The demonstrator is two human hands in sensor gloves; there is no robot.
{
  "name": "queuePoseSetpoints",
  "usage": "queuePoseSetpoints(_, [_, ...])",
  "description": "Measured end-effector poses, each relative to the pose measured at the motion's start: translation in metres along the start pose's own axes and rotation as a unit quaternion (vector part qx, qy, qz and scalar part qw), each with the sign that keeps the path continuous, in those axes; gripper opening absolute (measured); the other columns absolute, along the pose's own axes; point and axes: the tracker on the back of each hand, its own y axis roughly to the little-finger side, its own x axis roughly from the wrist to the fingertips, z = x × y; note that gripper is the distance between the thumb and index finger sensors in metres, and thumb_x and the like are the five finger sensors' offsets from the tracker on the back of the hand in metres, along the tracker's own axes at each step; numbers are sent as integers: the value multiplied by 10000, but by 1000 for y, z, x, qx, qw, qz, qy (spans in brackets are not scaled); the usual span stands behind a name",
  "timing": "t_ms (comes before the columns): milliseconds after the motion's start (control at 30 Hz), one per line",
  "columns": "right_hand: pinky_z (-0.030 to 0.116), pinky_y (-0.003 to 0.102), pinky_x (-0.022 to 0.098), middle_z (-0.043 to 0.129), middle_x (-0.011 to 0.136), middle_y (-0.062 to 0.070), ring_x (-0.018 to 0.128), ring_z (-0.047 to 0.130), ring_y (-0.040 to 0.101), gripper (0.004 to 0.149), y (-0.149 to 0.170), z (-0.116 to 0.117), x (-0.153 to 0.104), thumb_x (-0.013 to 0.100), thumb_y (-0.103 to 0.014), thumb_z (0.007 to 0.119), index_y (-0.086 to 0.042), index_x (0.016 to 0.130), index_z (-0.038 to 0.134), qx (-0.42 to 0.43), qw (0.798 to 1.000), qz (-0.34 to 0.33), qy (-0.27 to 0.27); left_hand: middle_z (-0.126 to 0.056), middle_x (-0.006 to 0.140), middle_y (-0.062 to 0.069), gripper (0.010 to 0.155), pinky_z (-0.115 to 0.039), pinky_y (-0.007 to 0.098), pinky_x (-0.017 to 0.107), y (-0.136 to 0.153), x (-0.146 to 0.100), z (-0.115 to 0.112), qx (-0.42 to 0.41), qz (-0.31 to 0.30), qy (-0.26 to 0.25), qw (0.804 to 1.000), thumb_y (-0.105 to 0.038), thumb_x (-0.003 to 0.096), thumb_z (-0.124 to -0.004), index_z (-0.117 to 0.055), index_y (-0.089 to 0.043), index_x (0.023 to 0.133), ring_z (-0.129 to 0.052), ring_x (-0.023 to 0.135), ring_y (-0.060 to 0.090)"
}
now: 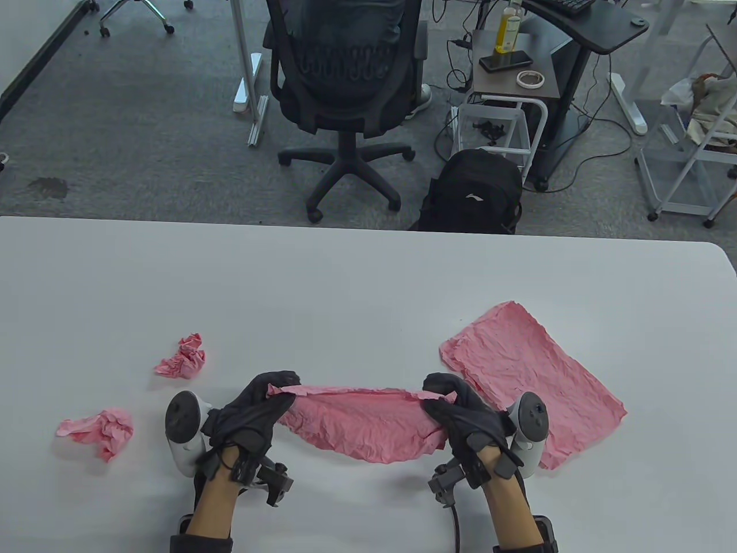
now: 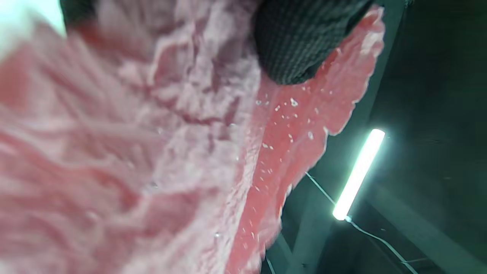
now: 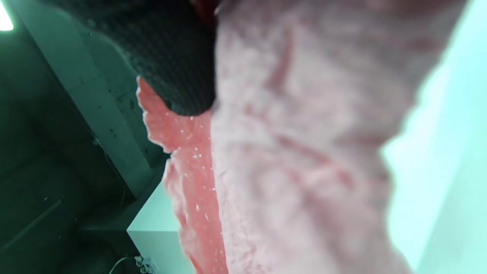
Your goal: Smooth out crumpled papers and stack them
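Both hands (image 1: 259, 412) (image 1: 460, 417) pinch the pink sheet (image 1: 363, 423); its ends are hidden under curled fingers.

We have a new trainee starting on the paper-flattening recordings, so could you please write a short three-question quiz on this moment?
1. True or false: both hands grip the pink sheet stretched between them.
2. How many crumpled balls lie on the table? A) one B) two C) three
3. Fill in: the flattened sheet lies to the person's ____.

Key:
1. True: left hand and right hand each hold an end.
2. B: upper ball, lower ball.
3. right
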Motion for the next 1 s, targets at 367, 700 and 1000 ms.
queuePoseSetpoints(367, [876,279,-49,1052,214,-40,-49,1043,107,416,-2,-9,-1,466,-381,871,-54,721,905,-175,983,41,49,-1012,441,-39,444,-850,486,500,-18,-7,16,294,19,-79,952,-439,507,-855,-901,-172,858,-1083,402,217])
queuePoseSetpoints(700, [874,340,28,1053,305,18,47,1054,184,431,4,7,0,465,-353,861,-58,779,870,-454,886,80,38,-502,1151,112,754,-472,706,732,-20,-3,-18,551,-2,60,833,-404,502,-872,-495,-278,1143,-577,1068,464])
queuePoseSetpoints(1000, [693,613,488,777,916,230,740,814,517,593,-39,33,-17,468,-305,885,-131,988,659,-581,803,-106,84,-681,1122,68,599,-449,704,747,15,5,-70,608,51,264,747,-431,492,-866,-748,-257,1052,-614,1101,409])
